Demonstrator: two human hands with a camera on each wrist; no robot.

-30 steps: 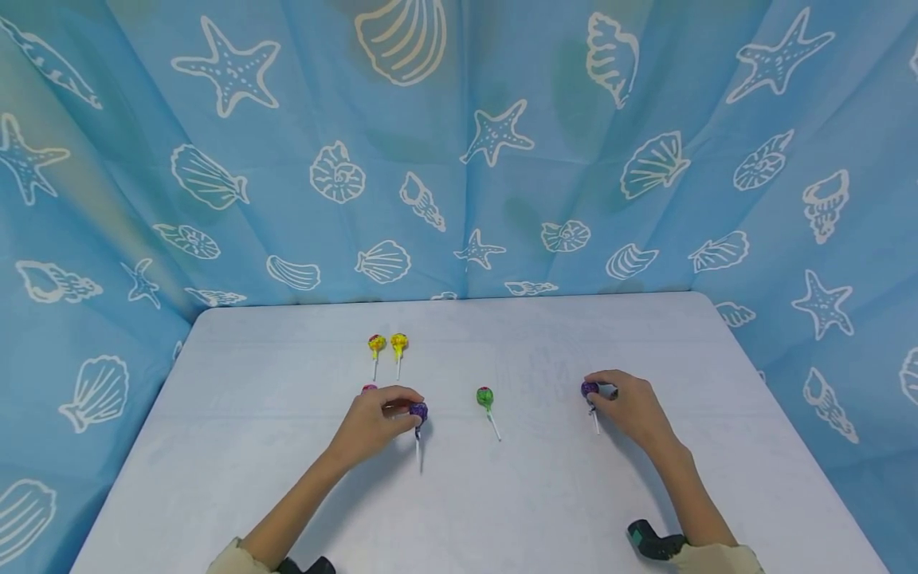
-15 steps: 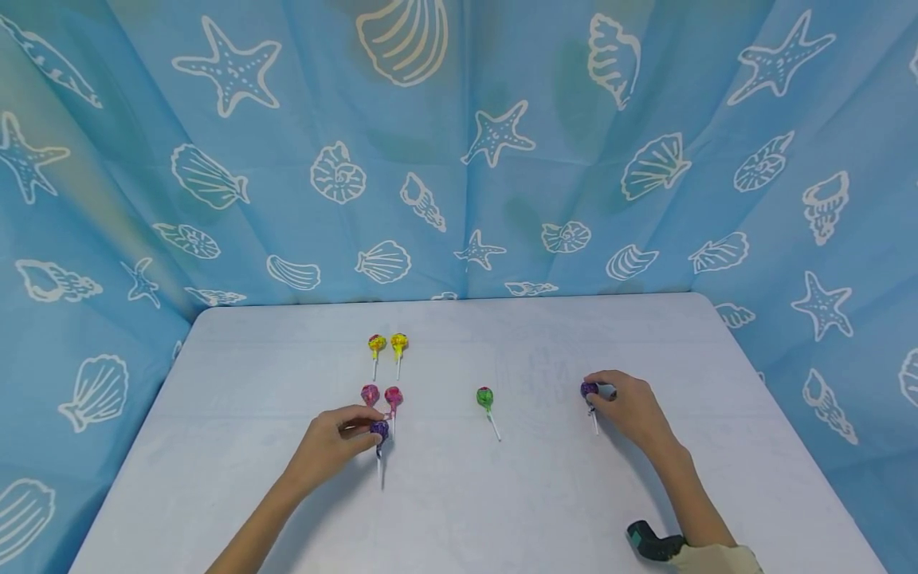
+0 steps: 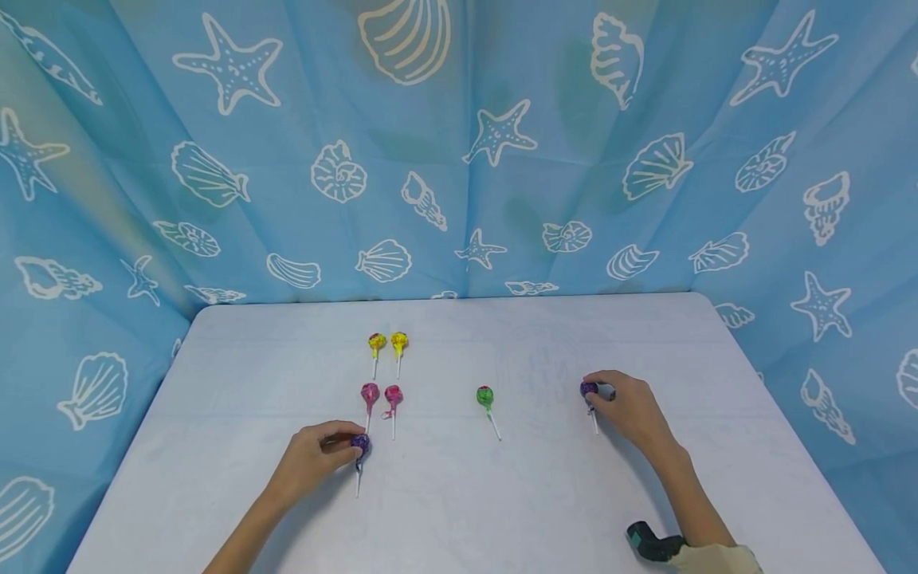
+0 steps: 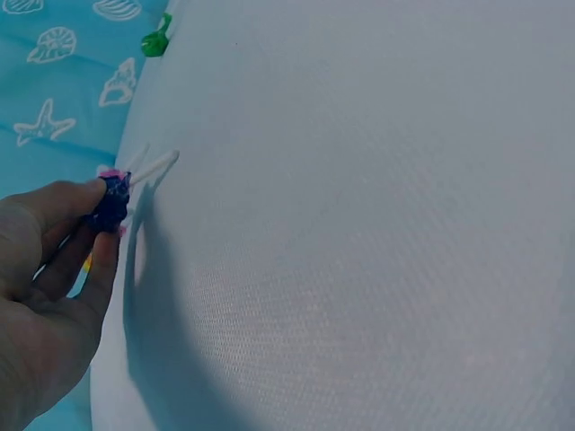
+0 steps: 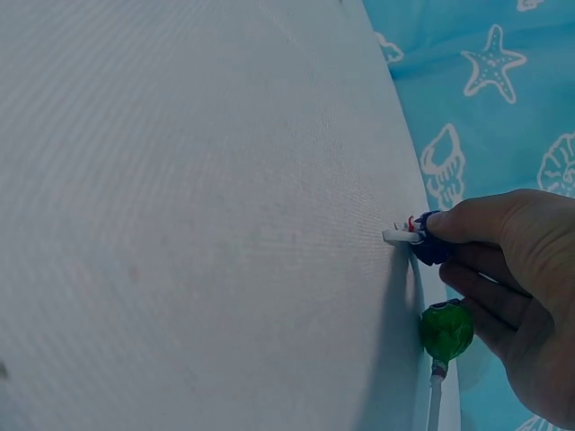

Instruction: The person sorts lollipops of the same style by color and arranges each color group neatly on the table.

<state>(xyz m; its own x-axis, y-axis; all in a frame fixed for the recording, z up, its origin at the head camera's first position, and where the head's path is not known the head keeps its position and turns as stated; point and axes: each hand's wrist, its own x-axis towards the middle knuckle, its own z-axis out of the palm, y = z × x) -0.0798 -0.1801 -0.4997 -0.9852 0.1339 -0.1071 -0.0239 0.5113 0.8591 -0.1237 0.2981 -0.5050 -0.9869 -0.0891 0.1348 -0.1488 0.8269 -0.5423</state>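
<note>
White table [image 3: 502, 510], two purple lollipops [image 3: 362, 442], two pink [image 3: 394, 395], two yellow [image 3: 399, 341]

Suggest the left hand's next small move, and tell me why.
I'd probably have the left hand lay its purple lollipop on the table, on the near side of the pink lollipops: these and the yellow lollipops lie in pairs, one pair behind the other, and the held one is right by the pink pair.
</note>
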